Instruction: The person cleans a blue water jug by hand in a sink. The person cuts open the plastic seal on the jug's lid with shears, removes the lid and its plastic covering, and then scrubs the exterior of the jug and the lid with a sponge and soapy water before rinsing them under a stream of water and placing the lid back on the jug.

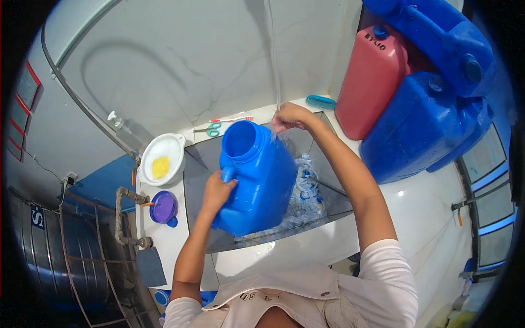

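My left hand (217, 190) grips the handle of a blue plastic jug (262, 188), which stands tilted over the dark tiled sink (201, 164) with its wide, uncapped mouth facing up. At the jug's upper right shoulder, my right hand (289, 117) has its fingers bent around the lower end of a clear hose (275, 61) that hangs down the wall. Water runs over the jug's side there. Beneath and to the right of the jug, a heap of small white and blue pieces (307, 180), possibly seals or caps, lies on the sink floor.
A white basin (180, 141) holds a yellow sponge (160, 167); a purple lid (164, 207) lies below it. Green-handled scissors (213, 129), a toothbrush (231, 119) and a teal brush (320, 101) lie on the back ledge. A red jerrycan (373, 82) and large blue jerrycans (410, 127) crowd the right.
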`<action>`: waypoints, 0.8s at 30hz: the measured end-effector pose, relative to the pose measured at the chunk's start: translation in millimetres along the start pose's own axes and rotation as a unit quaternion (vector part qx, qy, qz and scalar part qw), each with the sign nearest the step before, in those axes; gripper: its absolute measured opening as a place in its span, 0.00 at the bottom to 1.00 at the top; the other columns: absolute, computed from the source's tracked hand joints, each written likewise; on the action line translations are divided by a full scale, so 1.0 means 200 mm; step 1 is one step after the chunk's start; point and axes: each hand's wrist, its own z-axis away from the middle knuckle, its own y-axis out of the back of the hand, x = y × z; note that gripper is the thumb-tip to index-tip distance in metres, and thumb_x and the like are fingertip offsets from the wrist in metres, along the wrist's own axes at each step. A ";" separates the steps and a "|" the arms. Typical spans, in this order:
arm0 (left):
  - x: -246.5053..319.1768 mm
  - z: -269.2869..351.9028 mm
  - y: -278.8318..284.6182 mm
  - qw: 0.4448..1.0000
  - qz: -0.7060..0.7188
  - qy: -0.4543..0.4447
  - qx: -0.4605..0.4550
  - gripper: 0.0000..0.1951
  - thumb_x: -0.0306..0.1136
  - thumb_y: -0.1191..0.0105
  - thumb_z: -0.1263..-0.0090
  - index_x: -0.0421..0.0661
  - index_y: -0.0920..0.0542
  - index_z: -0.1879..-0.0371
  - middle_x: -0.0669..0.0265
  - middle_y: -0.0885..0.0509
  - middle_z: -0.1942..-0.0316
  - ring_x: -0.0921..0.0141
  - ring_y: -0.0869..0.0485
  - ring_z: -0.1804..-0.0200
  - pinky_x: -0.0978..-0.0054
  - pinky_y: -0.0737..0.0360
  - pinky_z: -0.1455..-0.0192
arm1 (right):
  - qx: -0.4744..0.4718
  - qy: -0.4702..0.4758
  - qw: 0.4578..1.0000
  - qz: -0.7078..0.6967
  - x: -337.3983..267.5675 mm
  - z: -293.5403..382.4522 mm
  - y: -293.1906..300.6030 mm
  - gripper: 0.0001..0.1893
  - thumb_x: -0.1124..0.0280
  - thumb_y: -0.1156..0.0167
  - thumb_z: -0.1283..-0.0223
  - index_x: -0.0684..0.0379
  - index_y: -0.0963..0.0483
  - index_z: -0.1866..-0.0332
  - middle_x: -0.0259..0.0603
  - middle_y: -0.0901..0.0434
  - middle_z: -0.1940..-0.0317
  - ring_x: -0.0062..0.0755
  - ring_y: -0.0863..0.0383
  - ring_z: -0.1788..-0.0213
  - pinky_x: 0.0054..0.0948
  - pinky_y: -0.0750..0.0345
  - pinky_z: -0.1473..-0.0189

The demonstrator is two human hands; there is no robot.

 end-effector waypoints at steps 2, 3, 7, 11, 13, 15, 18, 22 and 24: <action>-0.05 -0.07 -0.10 0.998 0.024 0.046 -0.037 0.16 0.37 0.40 0.46 0.36 0.22 0.65 0.44 0.19 0.67 0.48 0.20 0.61 0.58 0.25 0.59 | -0.033 0.023 0.997 0.060 -0.09 0.03 -0.05 0.09 0.82 0.53 0.47 0.73 0.25 0.67 0.49 0.21 0.72 0.35 0.17 0.71 0.26 0.16 0.65; -0.01 -0.11 -0.15 0.999 0.005 0.018 -0.042 0.17 0.38 0.40 0.46 0.35 0.22 0.65 0.43 0.19 0.67 0.48 0.20 0.61 0.57 0.25 0.58 | -0.031 0.017 0.997 0.068 -0.10 0.04 -0.03 0.09 0.82 0.53 0.47 0.73 0.25 0.67 0.49 0.21 0.72 0.35 0.17 0.71 0.26 0.16 0.65; 0.20 -0.20 -0.23 0.987 -0.107 -0.099 -0.067 0.21 0.42 0.41 0.43 0.35 0.24 0.60 0.42 0.19 0.66 0.48 0.20 0.60 0.54 0.25 0.57 | -0.030 -0.011 0.999 0.005 -0.09 0.05 -0.02 0.09 0.81 0.54 0.45 0.73 0.26 0.66 0.49 0.22 0.72 0.36 0.17 0.71 0.28 0.17 0.65; 0.32 -0.28 -0.31 0.945 -0.252 -0.207 -0.033 0.22 0.43 0.42 0.41 0.39 0.25 0.55 0.49 0.19 0.64 0.52 0.20 0.61 0.58 0.24 0.58 | -0.011 0.013 1.000 -0.018 -0.13 0.09 -0.04 0.08 0.80 0.54 0.43 0.72 0.27 0.67 0.50 0.22 0.71 0.36 0.18 0.71 0.30 0.16 0.64; 0.32 -0.33 -0.40 0.911 -0.313 -0.262 0.061 0.21 0.43 0.42 0.41 0.41 0.24 0.55 0.54 0.20 0.63 0.57 0.21 0.60 0.62 0.24 0.57 | -0.001 0.016 1.000 -0.022 -0.15 0.09 -0.05 0.08 0.80 0.55 0.42 0.72 0.28 0.67 0.50 0.22 0.69 0.36 0.17 0.68 0.30 0.17 0.62; 0.29 -0.37 -0.51 0.859 -0.352 -0.308 0.207 0.20 0.43 0.43 0.42 0.43 0.24 0.56 0.60 0.22 0.63 0.62 0.23 0.58 0.66 0.25 0.56 | -0.023 0.012 0.999 -0.028 -0.18 0.09 -0.07 0.09 0.79 0.56 0.41 0.72 0.28 0.68 0.50 0.22 0.68 0.36 0.17 0.66 0.29 0.17 0.61; 0.32 -0.41 -0.60 0.846 -0.332 -0.353 0.222 0.22 0.44 0.43 0.44 0.41 0.25 0.55 0.60 0.24 0.65 0.65 0.24 0.58 0.67 0.26 0.56 | -0.039 0.022 0.994 -0.095 -0.20 0.08 -0.06 0.10 0.78 0.56 0.40 0.72 0.27 0.67 0.49 0.22 0.67 0.37 0.17 0.64 0.29 0.17 0.59; 0.37 -0.45 -0.57 0.860 -0.283 -0.397 0.150 0.21 0.46 0.43 0.44 0.40 0.26 0.61 0.59 0.22 0.70 0.62 0.22 0.64 0.65 0.25 0.61 | -0.034 0.054 0.985 -0.157 -0.20 0.09 -0.05 0.09 0.78 0.52 0.41 0.73 0.27 0.66 0.50 0.22 0.69 0.39 0.17 0.66 0.28 0.17 0.60; 0.38 -0.46 -0.52 0.874 -0.285 -0.385 0.083 0.20 0.47 0.44 0.41 0.40 0.26 0.63 0.58 0.21 0.71 0.60 0.20 0.65 0.63 0.24 0.62 | -0.017 0.085 0.985 -0.152 -0.16 0.10 -0.02 0.11 0.74 0.51 0.43 0.73 0.26 0.65 0.54 0.22 0.66 0.40 0.17 0.63 0.31 0.19 0.57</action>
